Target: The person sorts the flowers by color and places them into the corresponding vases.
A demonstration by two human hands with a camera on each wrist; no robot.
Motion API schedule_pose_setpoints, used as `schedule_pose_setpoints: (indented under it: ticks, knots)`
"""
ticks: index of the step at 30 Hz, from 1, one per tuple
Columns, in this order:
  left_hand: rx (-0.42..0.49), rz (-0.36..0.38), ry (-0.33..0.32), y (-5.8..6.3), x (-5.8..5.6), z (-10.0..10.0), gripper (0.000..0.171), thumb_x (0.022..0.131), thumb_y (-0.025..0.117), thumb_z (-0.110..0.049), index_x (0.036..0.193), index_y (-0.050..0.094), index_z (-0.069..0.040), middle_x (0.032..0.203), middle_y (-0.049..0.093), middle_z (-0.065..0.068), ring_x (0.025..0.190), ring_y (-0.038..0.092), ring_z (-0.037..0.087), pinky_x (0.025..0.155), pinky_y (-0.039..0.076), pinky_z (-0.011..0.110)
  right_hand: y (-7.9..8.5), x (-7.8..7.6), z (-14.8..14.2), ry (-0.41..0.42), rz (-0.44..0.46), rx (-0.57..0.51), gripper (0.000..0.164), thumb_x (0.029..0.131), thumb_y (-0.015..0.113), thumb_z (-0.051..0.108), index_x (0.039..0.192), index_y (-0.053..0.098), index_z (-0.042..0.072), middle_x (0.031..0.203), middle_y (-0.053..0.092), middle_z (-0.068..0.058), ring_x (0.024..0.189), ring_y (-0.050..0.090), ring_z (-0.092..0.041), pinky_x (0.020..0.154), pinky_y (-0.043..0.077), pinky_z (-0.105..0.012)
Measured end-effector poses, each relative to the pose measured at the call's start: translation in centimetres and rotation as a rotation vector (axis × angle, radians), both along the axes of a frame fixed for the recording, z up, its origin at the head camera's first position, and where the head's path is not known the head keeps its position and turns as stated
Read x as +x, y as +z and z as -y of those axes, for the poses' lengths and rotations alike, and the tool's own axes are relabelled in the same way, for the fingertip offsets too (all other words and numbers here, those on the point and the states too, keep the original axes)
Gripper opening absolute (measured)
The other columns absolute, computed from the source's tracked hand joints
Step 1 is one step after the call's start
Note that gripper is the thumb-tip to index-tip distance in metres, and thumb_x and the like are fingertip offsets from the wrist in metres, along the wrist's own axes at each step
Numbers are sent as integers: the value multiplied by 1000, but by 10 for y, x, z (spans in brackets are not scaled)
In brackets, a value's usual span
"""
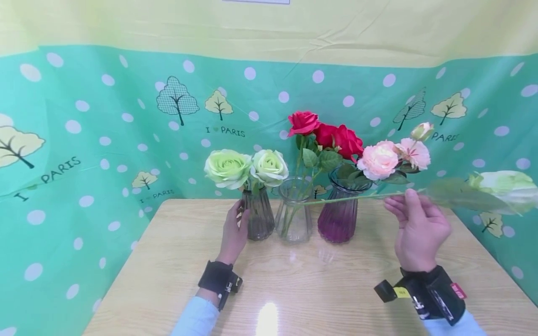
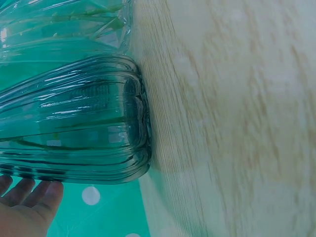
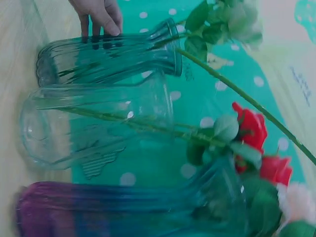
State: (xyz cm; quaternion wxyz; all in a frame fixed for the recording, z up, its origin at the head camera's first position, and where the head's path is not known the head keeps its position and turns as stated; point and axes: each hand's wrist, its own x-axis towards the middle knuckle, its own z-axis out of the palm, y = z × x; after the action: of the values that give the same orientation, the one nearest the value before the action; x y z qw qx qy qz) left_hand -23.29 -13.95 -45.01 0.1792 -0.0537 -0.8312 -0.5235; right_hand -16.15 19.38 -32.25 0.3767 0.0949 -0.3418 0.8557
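My left hand is at the left side of a grey ribbed glass vase, fingertips touching the glass. Two pale green roses stand in that vase. In the left wrist view the fingertips lie along the vase's side. My right hand pinches the stem of another pale green-white rose, held nearly level. Its bloom is blurred at the far right, and the stem's end points left, passing in front of the purple vase and reaching the clear vase's rim in the head view.
The clear glass vase stands between the grey and purple ones and holds red roses. Pink flowers rise from the purple vase. All three stand near the back of the wooden table, before a green printed curtain.
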Motion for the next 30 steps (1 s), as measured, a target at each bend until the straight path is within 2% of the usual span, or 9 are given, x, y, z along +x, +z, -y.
schedule_pose_setpoints:
  ticks: [9, 14, 18, 25, 30]
  knots:
    - [3, -6, 2, -2, 1, 1, 50, 100, 38, -32, 143, 32, -7, 143, 40, 14, 130, 43, 30, 105, 43, 44, 19, -12, 32, -31, -116, 56, 8, 83, 62, -9, 88, 61, -16, 74, 70, -21, 65, 70, -28, 64, 60, -38]
    - [9, -5, 9, -3, 1, 1, 50, 100, 38, -32, 143, 32, -7, 143, 40, 15, 130, 43, 31, 106, 43, 45, 28, -17, 48, -87, -107, 154, 6, 84, 63, -6, 88, 61, -11, 76, 71, -19, 66, 70, -26, 65, 60, -37]
    - [11, -8, 8, -4, 1, 1, 51, 100, 39, -33, 143, 33, -6, 143, 40, 15, 130, 43, 31, 105, 42, 47, 30, -20, 58, -112, -112, 233, 7, 85, 62, -5, 89, 62, -10, 77, 72, -16, 67, 71, -24, 66, 60, -35]
    - [11, -3, 5, -4, 1, 0, 53, 99, 38, -36, 143, 33, -6, 143, 40, 15, 130, 42, 32, 106, 43, 45, 31, -24, 70, -141, -129, 265, 6, 85, 62, -5, 89, 63, -9, 75, 72, -14, 65, 71, -22, 63, 60, -33]
    - [20, -1, -4, -2, 0, 1, 54, 99, 38, -37, 143, 32, -6, 144, 40, 15, 131, 41, 32, 106, 42, 46, 31, -29, 74, -184, -177, 332, 7, 84, 62, -7, 90, 64, -11, 76, 73, -13, 65, 71, -21, 63, 60, -33]
